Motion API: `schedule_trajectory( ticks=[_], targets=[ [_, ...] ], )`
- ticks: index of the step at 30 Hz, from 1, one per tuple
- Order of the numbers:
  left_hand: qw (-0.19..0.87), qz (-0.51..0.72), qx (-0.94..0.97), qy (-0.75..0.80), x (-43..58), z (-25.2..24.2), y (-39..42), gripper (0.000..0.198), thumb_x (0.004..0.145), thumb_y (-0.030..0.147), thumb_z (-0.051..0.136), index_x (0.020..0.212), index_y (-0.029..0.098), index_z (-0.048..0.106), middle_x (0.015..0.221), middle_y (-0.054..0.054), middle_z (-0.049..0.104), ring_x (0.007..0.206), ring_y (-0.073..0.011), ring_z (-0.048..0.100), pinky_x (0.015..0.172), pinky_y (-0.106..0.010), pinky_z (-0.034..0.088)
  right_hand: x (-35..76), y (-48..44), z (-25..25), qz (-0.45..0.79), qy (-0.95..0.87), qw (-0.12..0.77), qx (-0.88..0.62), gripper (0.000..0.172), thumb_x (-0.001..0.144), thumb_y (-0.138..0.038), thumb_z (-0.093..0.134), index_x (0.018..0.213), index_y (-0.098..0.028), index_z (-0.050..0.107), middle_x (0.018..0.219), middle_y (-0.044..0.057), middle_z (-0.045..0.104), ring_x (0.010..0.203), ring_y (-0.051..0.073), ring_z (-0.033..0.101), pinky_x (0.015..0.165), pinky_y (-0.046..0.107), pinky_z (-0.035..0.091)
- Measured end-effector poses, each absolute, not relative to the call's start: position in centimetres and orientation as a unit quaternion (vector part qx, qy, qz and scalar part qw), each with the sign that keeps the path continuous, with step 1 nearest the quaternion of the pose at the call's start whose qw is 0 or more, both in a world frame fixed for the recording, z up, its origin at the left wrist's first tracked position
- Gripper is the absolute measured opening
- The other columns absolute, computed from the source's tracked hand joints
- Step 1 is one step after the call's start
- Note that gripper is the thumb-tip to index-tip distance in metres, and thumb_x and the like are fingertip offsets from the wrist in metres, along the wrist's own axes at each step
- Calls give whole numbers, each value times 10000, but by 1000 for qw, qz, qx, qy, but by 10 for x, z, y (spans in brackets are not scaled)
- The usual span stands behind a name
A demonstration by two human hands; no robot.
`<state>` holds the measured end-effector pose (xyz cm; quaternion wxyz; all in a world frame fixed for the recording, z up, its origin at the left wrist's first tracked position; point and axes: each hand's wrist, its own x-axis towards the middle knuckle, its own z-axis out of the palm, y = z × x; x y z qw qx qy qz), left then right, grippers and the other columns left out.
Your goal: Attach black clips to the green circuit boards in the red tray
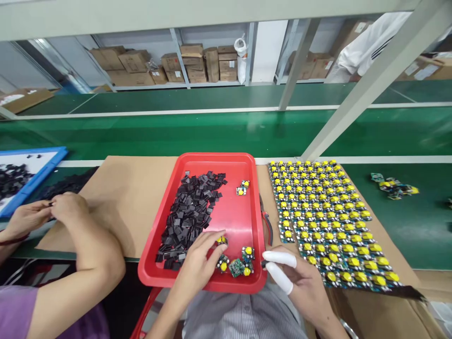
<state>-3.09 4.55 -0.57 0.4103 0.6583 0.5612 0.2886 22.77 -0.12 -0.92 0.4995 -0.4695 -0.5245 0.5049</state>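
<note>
Red tray [231,214] holds black pieces [189,212] and loose boards [236,267]. Left hand [199,261] has thumb and fingers closed about a yellow-topped board [221,240], partly hidden. Right hand [303,278] pinches a small black item [263,264] at the tray's rim, shape indistinct.

Shirt [221,313], one: grey, woven with fine vertical stripes, a placket [248,310] running down the middle of the front; the sleeve ends are out of my sight.
Left hand [201,263]: bare, fingers uncovered; the forearm [169,306] likewise bare as far as I can see from here.
Right hand [307,287]: two white finger covers [280,258], one on the thumb, one on the index finger, snug, tube-shaped, smooth, plain, rounded at the tip.
Right wrist: one band [348,328], slim, silvery, shiny; finer detail too small to tell.
</note>
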Motion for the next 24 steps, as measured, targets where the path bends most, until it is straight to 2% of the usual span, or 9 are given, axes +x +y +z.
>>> schedule_trajectory(
  ticks=[4, 7, 10, 14, 16, 19, 21, 24],
  targets=[
    [617, 428, 401, 525, -34, 1, 43, 361, 1012, 411, 565, 1325, 266, 671, 1253, -110, 713, 1001, -275, 741, 814, -413, 620, 220, 5, -5, 510, -542, 510, -431, 303, 916, -138, 710, 1126, -344, 780, 1080, 42, 764, 964, 185, 744, 844, 262, 633],
    [697, 468, 304, 449, -30, 6, 38, 368, 1001, 382, 596, 1323, 220, 671, 1211, -135, 722, 825, -230, 749, 653, -326, 609, 213, 8, -3, 519, -551, 506, -414, 270, 924, -132, 698, 1094, -328, 773, 1025, 38, 748, 923, 181, 729, 830, 283, 623],
    [731, 470, 283, 405, -22, 9, 33, 349, 986, 283, 635, 1322, 198, 678, 1184, -138, 735, 779, -179, 733, 722, -301, 605, 205, 9, 0, 514, -558, 498, -420, 204, 950, -142, 665, 1053, -299, 744, 989, 36, 721, 901, 175, 706, 813, 288, 602],
    [753, 485, 258, 363, -9, 8, 28, 248, 917, 194, 715, 1162, 209, 743, 1318, -113, 680, 1048, -256, 728, 935, -370, 588, 195, 10, 0, 500, -561, 490, -441, 147, 968, -170, 644, 1025, -280, 724, 998, 43, 706, 899, 179, 687, 810, 306, 591],
    [753, 498, 241, 356, -2, 6, 25, 168, 892, 190, 748, 1057, 219, 749, 1276, -88, 699, 1100, -272, 717, 968, -399, 580, 191, 9, -2, 505, -545, 502, -442, 191, 968, -185, 650, 1108, -296, 719, 1025, 45, 710, 916, 186, 696, 835, 326, 599],
    [743, 513, 242, 356, 4, 0, 23, 98, 879, 217, 775, 967, 210, 732, 1137, -83, 751, 1082, -254, 722, 966, -392, 581, 188, 8, -4, 506, -520, 528, -441, 264, 966, -185, 655, 1186, -321, 705, 1050, 42, 711, 934, 188, 704, 861, 342, 604],
    [725, 517, 269, 366, 5, -4, 21, 171, 872, 219, 784, 1034, 220, 732, 1153, -92, 750, 1034, -223, 724, 910, -337, 594, 187, 7, -2, 503, -523, 534, -435, 257, 964, -171, 653, 1159, -323, 724, 1039, 40, 706, 921, 183, 696, 842, 335, 604],
    [702, 502, 337, 376, 4, -7, 18, 414, 874, 197, 776, 1272, 269, 685, 1306, -124, 688, 1000, -211, 715, 805, -295, 609, 187, 7, 4, 500, -532, 540, -419, 262, 960, -146, 649, 1136, -317, 740, 1029, 41, 701, 906, 177, 691, 823, 328, 604]
  ],
)
